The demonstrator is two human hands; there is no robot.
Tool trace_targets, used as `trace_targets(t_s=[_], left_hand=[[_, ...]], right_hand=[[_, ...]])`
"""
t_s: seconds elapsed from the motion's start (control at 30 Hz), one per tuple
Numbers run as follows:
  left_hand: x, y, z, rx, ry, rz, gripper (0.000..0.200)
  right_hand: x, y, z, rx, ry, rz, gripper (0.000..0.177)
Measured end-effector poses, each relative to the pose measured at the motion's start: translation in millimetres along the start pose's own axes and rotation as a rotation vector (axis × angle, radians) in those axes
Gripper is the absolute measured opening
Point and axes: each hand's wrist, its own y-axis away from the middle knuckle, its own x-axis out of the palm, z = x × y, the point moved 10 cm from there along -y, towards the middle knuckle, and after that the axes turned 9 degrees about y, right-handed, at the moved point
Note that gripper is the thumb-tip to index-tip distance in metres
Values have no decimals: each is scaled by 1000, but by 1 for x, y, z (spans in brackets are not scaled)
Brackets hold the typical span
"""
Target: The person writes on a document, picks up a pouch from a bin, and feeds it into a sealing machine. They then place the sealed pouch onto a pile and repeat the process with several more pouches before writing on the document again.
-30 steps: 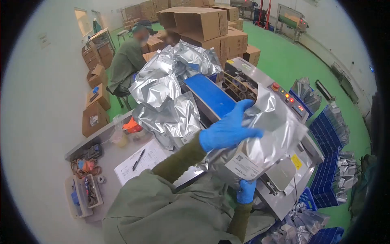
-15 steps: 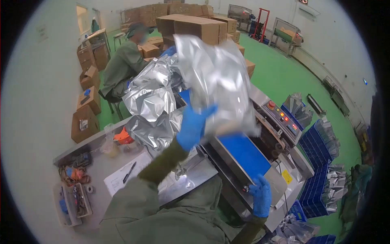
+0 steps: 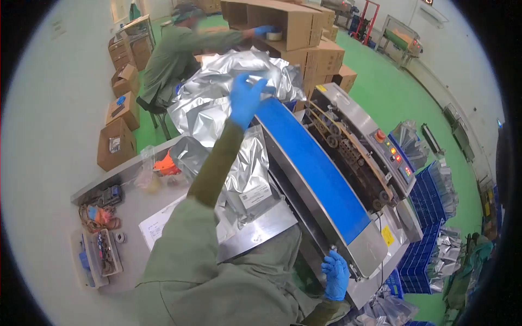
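My left hand (image 3: pixel 246 100), in a blue glove, reaches out over a heap of silver foil bags (image 3: pixel 204 89), its fingers spread and nothing seen gripped. A bag with a printed label (image 3: pixel 255 196) lies nearer to me on the steel table. My gloved right hand (image 3: pixel 335 276) is by the near end of the sealing machine, fingers loosely bent and apart, close to a small knob (image 3: pixel 333 248). Between the hands runs the machine's blue conveyor belt (image 3: pixel 312 163), with rollers and a lit control panel (image 3: pixel 394 152) along its right side.
A co-worker (image 3: pixel 187 49) sits beyond the heap, one gloved hand at a tape roll (image 3: pixel 274 36) by a carton (image 3: pixel 285 24). Blue crates (image 3: pixel 427 190) with silver bags stand on the right. A plastic tub (image 3: pixel 103 261) and papers (image 3: pixel 157 223) lie left.
The silver bag that my left hand held over the belt is now on the far heap, and that hand has opened. The co-worker's arm has stretched out toward the carton.
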Motion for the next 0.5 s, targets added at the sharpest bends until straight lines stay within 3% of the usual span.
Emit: trace_targets(t_s=[0.03, 0.13, 0.27, 0.33, 0.4, 0.47, 0.5], left_hand=[[-24, 57, -48, 107, 11, -84, 60], [-119, 168, -42, 243, -416, -407, 68], [-159, 259, -16, 199, -611, -458, 75], [-152, 264, 61, -210, -353, -199, 78], [-153, 260, 68, -194, -329, -211, 72], [-162, 258, 80, -327, -254, -351, 58], [-159, 260, 66, -249, -94, -502, 40]], right_hand=[[-7, 0, -3, 12, 16, -13, 38], [-14, 8, -4, 45, 86, -30, 39], [-16, 10, -22, 61, 95, -6, 39], [-5, 12, -24, 85, 86, -5, 37], [5, 16, -24, 87, 95, 5, 37], [9, 21, -22, 68, 95, 4, 36], [9, 22, -22, 64, 89, 5, 35]])
